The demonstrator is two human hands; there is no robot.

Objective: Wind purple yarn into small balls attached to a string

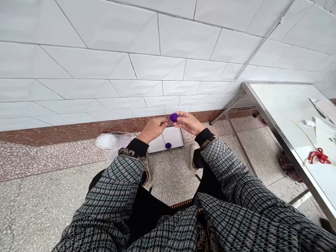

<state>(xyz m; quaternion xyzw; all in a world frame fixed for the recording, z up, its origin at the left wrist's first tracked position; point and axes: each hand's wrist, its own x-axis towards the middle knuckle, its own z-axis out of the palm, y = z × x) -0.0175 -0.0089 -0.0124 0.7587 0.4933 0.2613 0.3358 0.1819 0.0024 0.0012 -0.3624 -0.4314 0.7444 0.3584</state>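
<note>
Speckled floor lies below the seated person, and it goes forward to a tiled wall. Nearest to the camera are the two checked sleeves with black cuffs, and below them the dark trousers; a pale shoe stands on the floor between the right arm and the shallow white tray. Farther forward, both hands come together in front of the body, above this tray. The right hand has its fingertips brought together on a purple ball, which looks soft and fluffy, and holds it up in the air. The left hand is just beside it, its fingers pinched with almost no gap on a thin purple strand that comes from the ball. I judge that the step in hand is drawing or arranging this strand, and that the next move calls for a firm but gentle hold on the ball and a light, even pull by the left fingers. Beneath the hands, the shallow white tray rests on the floor, with a second purple ball inside it; a pale thread rises from this one toward the left hand. Left of the tray is a bundle of white cord, beside clear plastic. Well apart at the right stands a table with a red knotted cord, and behind everything is the white tiled wall.
</note>
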